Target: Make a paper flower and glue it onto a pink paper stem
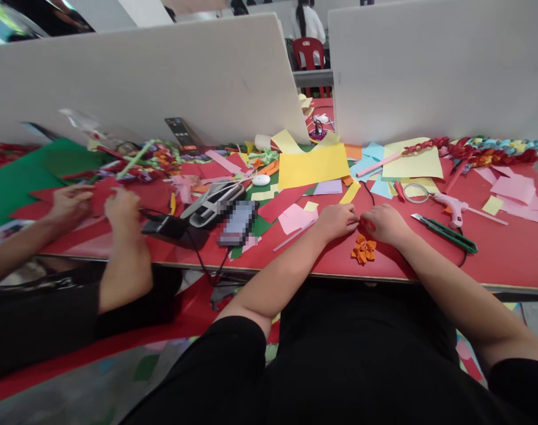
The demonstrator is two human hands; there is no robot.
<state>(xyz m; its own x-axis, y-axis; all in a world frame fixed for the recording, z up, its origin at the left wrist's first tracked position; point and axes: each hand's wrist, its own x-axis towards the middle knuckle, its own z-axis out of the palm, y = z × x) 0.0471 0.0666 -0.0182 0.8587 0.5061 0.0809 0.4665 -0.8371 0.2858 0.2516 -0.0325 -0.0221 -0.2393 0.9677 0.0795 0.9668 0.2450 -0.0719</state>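
Note:
My left hand (336, 221) and my right hand (386, 224) rest on the red table (508, 260), knuckles up, fingertips pinched together where the two hands meet. Whatever they pinch is too small to make out. Just in front of them, near the table's edge, lies a folded orange paper flower (363, 249). A pink paper piece (294, 217) lies left of my left hand.
A green utility knife (446, 232) and a pink glue gun (452, 206) lie to the right. A large yellow sheet (312, 166), coloured paper scraps and paper chains (481, 152) cover the back. A phone (238, 222) lies left. Another person's hands (96, 203) fold red paper at far left.

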